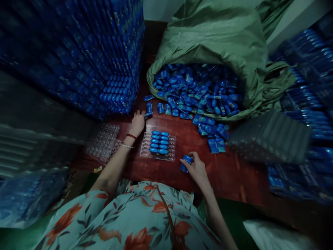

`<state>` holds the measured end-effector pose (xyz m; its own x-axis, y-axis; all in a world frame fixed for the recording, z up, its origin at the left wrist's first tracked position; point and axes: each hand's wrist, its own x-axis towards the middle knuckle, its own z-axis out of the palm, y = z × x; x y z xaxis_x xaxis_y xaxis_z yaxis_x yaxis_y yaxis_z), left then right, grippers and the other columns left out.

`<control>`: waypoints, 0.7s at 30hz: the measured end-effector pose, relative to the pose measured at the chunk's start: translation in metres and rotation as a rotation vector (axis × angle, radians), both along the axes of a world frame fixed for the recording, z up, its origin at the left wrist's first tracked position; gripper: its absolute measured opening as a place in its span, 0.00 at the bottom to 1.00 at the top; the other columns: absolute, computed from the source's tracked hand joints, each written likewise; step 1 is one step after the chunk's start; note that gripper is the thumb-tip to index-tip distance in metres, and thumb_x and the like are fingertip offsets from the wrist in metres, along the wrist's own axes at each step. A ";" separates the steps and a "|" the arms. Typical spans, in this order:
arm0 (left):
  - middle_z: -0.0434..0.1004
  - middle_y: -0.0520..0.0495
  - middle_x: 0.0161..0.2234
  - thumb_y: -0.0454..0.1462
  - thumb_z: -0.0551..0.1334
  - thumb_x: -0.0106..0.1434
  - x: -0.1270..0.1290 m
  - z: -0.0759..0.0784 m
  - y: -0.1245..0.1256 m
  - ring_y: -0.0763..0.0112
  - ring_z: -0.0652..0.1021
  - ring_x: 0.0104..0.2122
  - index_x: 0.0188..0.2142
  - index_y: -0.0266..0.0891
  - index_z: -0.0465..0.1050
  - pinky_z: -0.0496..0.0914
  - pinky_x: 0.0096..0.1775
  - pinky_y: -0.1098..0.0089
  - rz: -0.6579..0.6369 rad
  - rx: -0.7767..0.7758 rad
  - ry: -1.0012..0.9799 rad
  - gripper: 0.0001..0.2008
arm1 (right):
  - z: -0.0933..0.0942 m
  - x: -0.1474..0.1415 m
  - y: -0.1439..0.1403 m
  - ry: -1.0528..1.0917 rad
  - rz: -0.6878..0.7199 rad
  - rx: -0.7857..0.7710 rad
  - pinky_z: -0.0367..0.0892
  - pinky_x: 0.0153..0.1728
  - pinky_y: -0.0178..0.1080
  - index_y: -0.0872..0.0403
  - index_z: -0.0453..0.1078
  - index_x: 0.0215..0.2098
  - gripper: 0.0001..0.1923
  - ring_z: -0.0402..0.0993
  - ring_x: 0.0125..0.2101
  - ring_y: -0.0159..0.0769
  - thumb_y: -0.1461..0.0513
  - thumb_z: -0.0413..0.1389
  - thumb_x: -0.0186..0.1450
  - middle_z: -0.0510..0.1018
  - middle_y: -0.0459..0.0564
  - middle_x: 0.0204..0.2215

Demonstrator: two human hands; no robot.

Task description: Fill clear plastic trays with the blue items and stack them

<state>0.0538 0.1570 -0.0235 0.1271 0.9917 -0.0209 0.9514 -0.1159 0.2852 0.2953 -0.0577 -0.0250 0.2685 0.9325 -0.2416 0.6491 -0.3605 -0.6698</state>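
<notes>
Blue packets [186, 163] sit clasped in the right hand [197, 169], its grip closed around them, beside the clear tray [158, 146] on the tabletop [229, 173]; the left hand [137, 122], fingers spread, touches a loose packet [149, 109].

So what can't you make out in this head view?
- Print on the blue packs: too small and blurred.
- Depth of the sack: its folded cloth hides the inside.
- Left hand: fingertips touch a pack; grip unclear.
- Right hand: fingers cover part of its pack.
- Empty pockets of the tray: clear plastic, uncountable.
</notes>
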 end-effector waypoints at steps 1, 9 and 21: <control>0.68 0.34 0.47 0.35 0.54 0.65 -0.005 -0.002 -0.003 0.52 0.71 0.46 0.46 0.35 0.68 0.68 0.41 0.61 -0.017 -0.003 -0.035 0.12 | -0.001 0.000 -0.003 0.061 -0.043 0.014 0.63 0.25 0.35 0.53 0.65 0.40 0.21 0.69 0.23 0.34 0.48 0.56 0.55 0.73 0.46 0.26; 0.73 0.46 0.34 0.39 0.53 0.65 -0.062 0.017 -0.111 0.67 0.75 0.32 0.46 0.37 0.65 0.69 0.37 0.68 0.047 0.093 -0.468 0.12 | 0.005 0.006 -0.012 0.773 -0.148 -0.196 0.68 0.21 0.35 0.56 0.65 0.52 0.34 0.72 0.22 0.32 0.49 0.60 0.51 0.74 0.45 0.26; 0.76 0.46 0.37 0.40 0.57 0.63 -0.044 0.016 -0.181 0.68 0.76 0.36 0.43 0.38 0.69 0.71 0.39 0.68 -0.072 -0.026 -0.620 0.11 | 0.002 -0.007 -0.008 0.632 -0.144 -0.234 0.57 0.09 0.29 0.55 0.65 0.31 0.24 0.64 0.09 0.29 0.46 0.63 0.48 0.69 0.39 0.11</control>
